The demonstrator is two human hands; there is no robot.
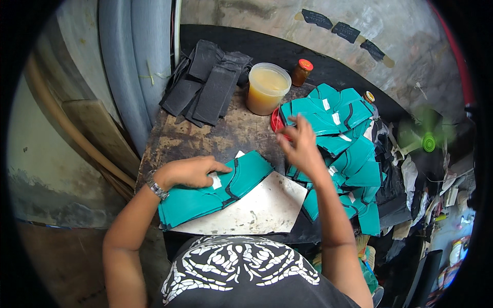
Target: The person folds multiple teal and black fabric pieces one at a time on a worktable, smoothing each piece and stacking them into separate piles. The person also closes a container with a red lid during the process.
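Nearest the body, the left hand lies flat, fingers spread and closed on nothing, pressing a teal cut piece down on a pale board, seemingly to keep it from sliding. The right hand hovers over the heap of teal pieces alongside, fingers loosely parted; motion blur hides whether they pinch anything. Farther back sit a tub of amber liquid, kept within reach, a small orange-capped jar and a pile of black pieces. A red object is mostly covered by the heap
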